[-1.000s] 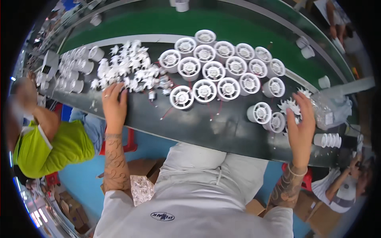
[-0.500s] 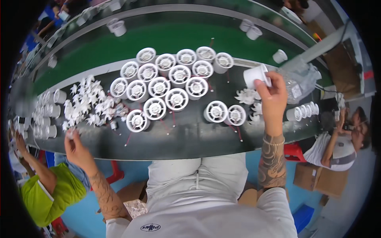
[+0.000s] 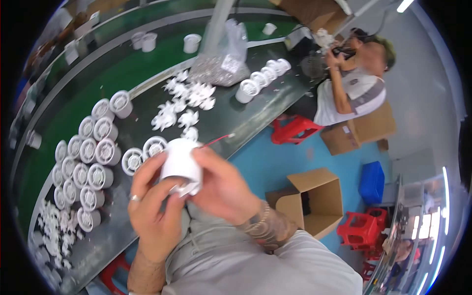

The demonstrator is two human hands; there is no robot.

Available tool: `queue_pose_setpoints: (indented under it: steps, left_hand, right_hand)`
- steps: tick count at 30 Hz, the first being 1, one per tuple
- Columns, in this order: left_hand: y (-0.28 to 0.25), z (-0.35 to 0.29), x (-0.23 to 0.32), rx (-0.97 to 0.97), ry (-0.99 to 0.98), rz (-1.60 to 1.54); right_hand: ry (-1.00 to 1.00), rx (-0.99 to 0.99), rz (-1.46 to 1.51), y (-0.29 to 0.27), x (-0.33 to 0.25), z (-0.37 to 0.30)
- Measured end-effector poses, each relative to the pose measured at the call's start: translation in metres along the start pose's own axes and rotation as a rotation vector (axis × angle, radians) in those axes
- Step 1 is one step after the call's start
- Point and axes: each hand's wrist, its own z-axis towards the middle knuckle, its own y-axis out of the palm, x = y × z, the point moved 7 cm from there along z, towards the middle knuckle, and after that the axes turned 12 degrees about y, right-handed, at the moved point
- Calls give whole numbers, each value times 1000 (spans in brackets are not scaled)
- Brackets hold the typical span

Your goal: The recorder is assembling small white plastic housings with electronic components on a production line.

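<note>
A white plastic cup-shaped fan housing (image 3: 181, 153) is held tilted in front of me between both hands, its open end turned down towards me. My right hand (image 3: 223, 187) is closed around its right side. My left hand (image 3: 155, 209) is closed on the left side, its index finger and thumb at the lower rim. A small white piece (image 3: 189, 188) shows at that rim beside the fingertips; its shape is partly hidden. From behind the housing a thin red wire (image 3: 219, 140) sticks out to the right. Just beyond my hands stand two similar housings, one of them partly covered (image 3: 155, 146).
Several white housings (image 3: 107, 151) stand in rows on the dark table, left. White fan impellers (image 3: 189, 93) lie ahead, another heap (image 3: 56, 228) far left. A clear bag of parts (image 3: 221, 64) and lined-up white cups (image 3: 247, 91) lie beyond. A co-worker (image 3: 349, 93) sits right; an open carton (image 3: 314, 204) is on the floor.
My view has turned to the right. The hands, wide apart before, have come together; the housing from my right hand is now between both, with my left fingers at its rim.
</note>
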Motion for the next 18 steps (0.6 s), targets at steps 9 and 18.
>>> queue_pose_setpoints:
  steps: [9, 18]
  left_hand:
    - [13, -2, 9, -37, 110, -18]
    - [-8, -19, 10, 147, -70, -194]
  right_hand:
    - [-131, 39, -79, -27, -8, -36]
    - [-120, 1, -165, -19, 1, -33]
